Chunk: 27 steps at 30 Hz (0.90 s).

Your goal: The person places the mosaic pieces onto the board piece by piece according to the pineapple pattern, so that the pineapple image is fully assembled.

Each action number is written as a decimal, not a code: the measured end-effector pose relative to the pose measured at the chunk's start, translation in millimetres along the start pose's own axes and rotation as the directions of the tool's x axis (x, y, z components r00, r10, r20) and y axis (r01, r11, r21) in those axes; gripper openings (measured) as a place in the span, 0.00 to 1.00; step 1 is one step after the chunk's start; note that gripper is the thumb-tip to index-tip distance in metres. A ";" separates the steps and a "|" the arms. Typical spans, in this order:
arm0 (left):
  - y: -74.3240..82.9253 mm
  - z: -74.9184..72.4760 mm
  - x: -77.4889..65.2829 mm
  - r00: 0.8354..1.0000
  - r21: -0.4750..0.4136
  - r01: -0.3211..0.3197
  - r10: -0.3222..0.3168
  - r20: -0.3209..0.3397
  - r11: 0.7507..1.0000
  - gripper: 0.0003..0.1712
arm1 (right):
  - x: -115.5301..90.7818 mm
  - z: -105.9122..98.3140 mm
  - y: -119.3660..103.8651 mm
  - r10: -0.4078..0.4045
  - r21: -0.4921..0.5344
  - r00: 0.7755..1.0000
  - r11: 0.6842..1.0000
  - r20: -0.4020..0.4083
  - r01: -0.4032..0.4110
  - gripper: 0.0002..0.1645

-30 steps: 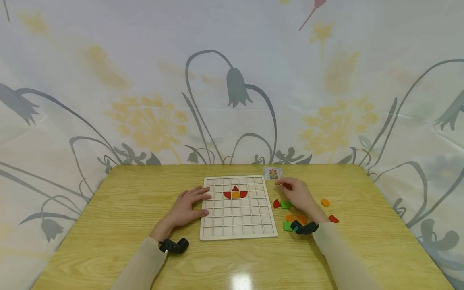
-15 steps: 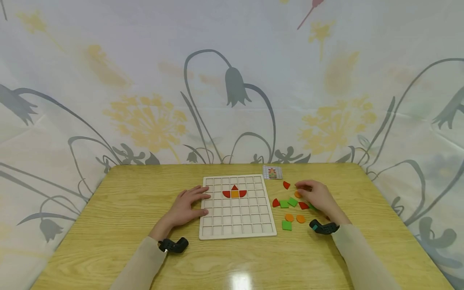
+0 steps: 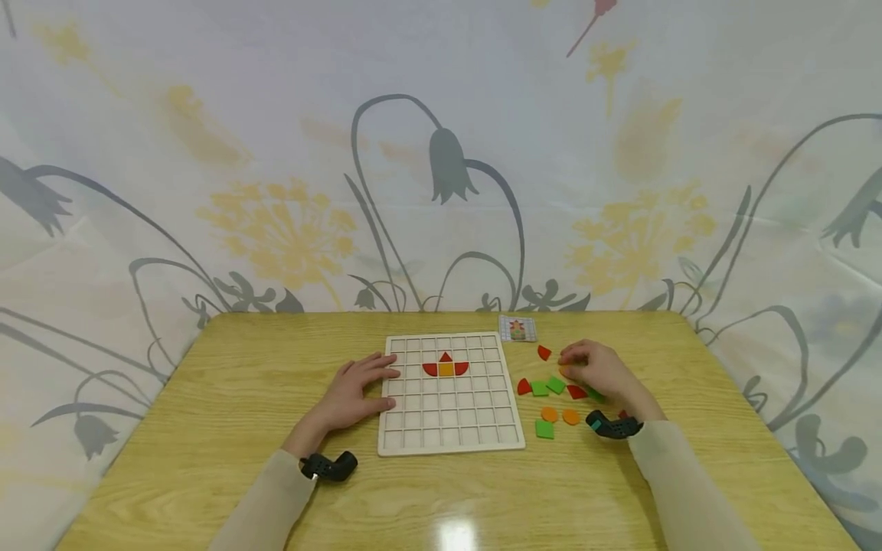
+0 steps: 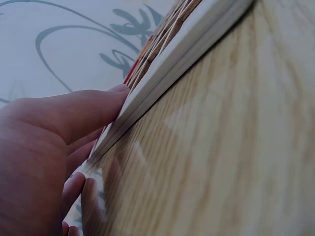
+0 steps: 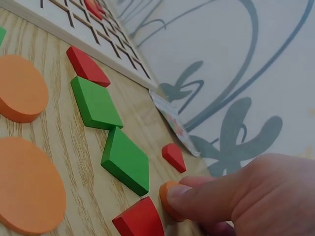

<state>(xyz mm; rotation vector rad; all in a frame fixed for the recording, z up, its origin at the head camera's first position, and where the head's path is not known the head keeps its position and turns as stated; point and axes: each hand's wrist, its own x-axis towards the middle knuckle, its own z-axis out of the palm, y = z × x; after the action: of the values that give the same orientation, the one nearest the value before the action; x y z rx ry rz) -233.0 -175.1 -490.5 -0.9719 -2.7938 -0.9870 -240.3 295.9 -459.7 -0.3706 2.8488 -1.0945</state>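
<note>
A white grid board (image 3: 451, 450) lies on the table, with red pieces around an orange square (image 3: 446, 369) set in its upper cells. My left hand (image 3: 353, 394) rests at the board's left edge, fingers stretched over the rim; in the left wrist view the thumb touches the side. To the right of the board, my right hand (image 3: 601, 375) pinches an orange disc (image 5: 171, 199) between thumb and fingers, low over the table. Near it lie a red quarter-circle (image 5: 140, 219), a smaller-looking red piece (image 5: 174, 157) and a green square (image 5: 125, 162). Fingers hide part of the disc.
A small printed pattern card (image 3: 518, 329) lies past the board's upper right corner. Two orange discs (image 3: 571, 417), another green square (image 3: 544, 429) and a red piece (image 3: 524, 386) lie between board and right wrist. A flower-patterned cloth (image 3: 441, 153) stands behind the table.
My right hand moved right from beside the card, where a red piece now lies, to the orange disc and closed its fingertips on it. The left hand stayed at the board.
</note>
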 end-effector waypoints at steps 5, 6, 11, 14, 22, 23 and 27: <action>2.1 -2.1 0.2 1.000 -0.012 0.007 -0.007 0.011 1.000 0.28 | -0.9 0.6 1.3 0.050 0.026 0.999 0.998 -0.019 -0.050 0.10; 2.4 -2.2 0.1 1.000 -0.014 0.011 -0.011 0.014 1.000 0.28 | -1.1 0.8 0.8 0.058 0.021 0.998 0.998 -0.026 -0.058 0.09; 2.1 -1.7 -0.5 1.000 -0.023 0.020 -0.019 0.015 1.000 0.28 | -0.5 4.7 -3.7 0.035 -0.033 0.993 0.999 -0.109 -0.038 0.05; 2.0 -1.2 -0.8 1.000 -0.031 0.016 -0.015 0.011 0.999 0.28 | 0.4 10.2 -8.9 0.025 -0.020 0.982 0.999 -0.187 -0.029 0.05; 4.0 -2.6 -0.7 1.000 -0.022 0.011 -0.011 0.011 1.000 0.28 | 7.0 33.3 -38.0 0.005 0.074 0.964 0.997 -0.265 0.016 0.08; 4.1 -2.8 -0.7 1.000 -0.020 0.012 -0.012 0.012 1.000 0.28 | 8.5 36.9 -42.7 -0.008 0.082 0.964 0.996 -0.266 0.031 0.08; 3.4 -3.2 -0.3 1.000 -0.015 0.018 -0.018 0.015 1.000 0.28 | 13.3 54.5 -64.0 -0.030 0.155 0.974 0.986 -0.225 0.066 0.08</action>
<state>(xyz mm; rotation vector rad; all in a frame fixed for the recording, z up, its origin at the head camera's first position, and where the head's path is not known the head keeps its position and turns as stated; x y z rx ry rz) -231.4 -175.1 -486.1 -0.9619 -2.8164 -1.0084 -232.4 211.3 -457.3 -0.3264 2.9227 -1.4518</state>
